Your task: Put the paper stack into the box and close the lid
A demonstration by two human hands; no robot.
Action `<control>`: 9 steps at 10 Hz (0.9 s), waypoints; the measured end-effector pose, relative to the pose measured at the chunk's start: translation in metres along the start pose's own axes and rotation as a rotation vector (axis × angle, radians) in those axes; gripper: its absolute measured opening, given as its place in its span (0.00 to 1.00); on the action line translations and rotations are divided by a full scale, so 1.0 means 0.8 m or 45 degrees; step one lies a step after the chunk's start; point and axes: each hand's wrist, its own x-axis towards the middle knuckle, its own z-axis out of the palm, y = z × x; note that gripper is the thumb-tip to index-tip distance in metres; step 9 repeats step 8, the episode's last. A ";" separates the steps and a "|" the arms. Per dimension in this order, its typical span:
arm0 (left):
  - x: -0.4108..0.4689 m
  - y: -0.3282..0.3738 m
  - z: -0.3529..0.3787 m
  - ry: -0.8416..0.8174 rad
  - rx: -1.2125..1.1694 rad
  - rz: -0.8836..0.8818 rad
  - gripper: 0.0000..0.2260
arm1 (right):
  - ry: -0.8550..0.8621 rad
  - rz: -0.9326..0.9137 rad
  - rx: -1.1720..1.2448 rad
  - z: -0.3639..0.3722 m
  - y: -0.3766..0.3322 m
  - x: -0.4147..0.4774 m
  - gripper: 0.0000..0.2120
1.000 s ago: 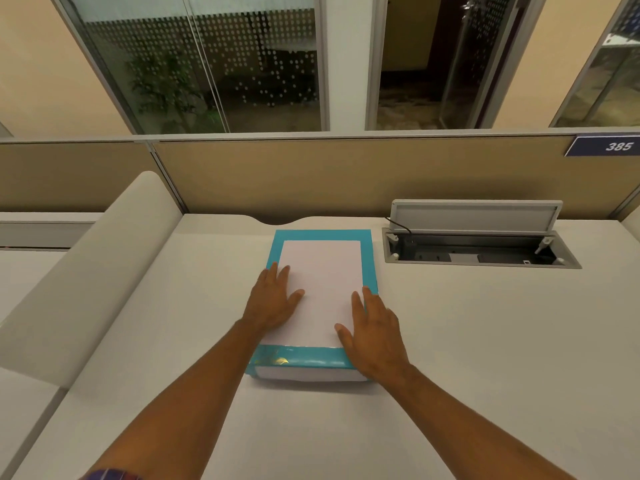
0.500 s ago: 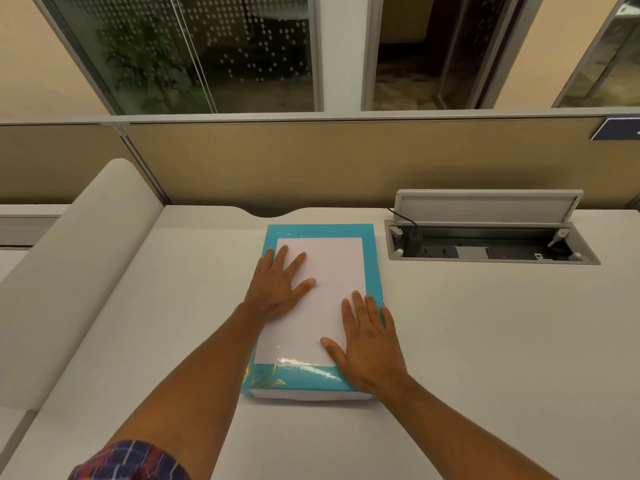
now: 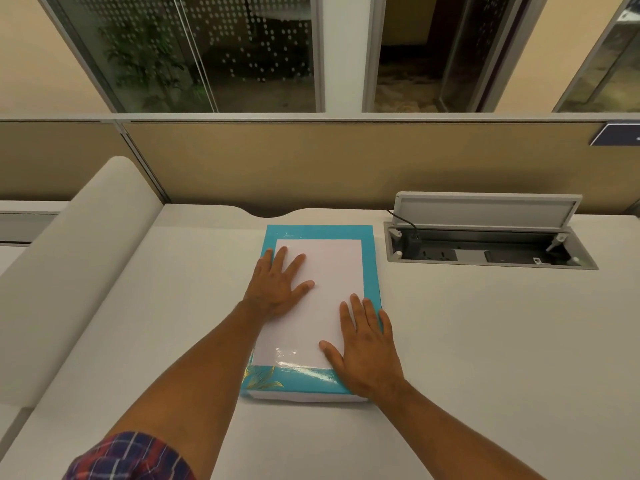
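We pressed our left hand (image 3: 278, 287) and right hand (image 3: 365, 351), both flat with fingers spread, on the turquoise box (image 3: 320, 233), its lid shut, on the desk (image 3: 485, 341).

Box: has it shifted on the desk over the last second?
No. The box keeps the same narrow gap to the open socket hatch on its right, far edges roughly level as before; only the camera view shifted.

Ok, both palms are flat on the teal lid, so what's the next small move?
Probably press down once along the near edge, then lift off: the left hand and right hand lie flat on the lid, which looks seated on the box.
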 end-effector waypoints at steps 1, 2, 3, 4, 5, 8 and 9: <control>-0.004 0.004 -0.004 -0.046 0.022 -0.003 0.38 | -0.006 -0.010 -0.017 0.001 0.002 -0.002 0.45; -0.024 0.014 0.006 -0.015 0.012 0.011 0.37 | 0.006 -0.004 0.007 -0.001 0.008 -0.003 0.43; -0.047 0.025 0.021 0.024 0.020 0.038 0.36 | 0.020 0.018 0.018 -0.005 0.016 -0.009 0.44; -0.079 0.043 0.044 0.101 0.007 0.074 0.36 | -0.003 0.055 0.014 -0.014 0.036 -0.020 0.42; -0.100 0.059 0.056 0.134 0.023 0.103 0.37 | -0.005 0.087 0.012 -0.020 0.053 -0.030 0.41; -0.148 0.117 0.060 0.335 0.017 0.172 0.42 | 0.133 0.148 -0.048 -0.046 0.139 -0.074 0.49; -0.148 0.117 0.060 0.335 0.017 0.172 0.42 | 0.133 0.148 -0.048 -0.046 0.139 -0.074 0.49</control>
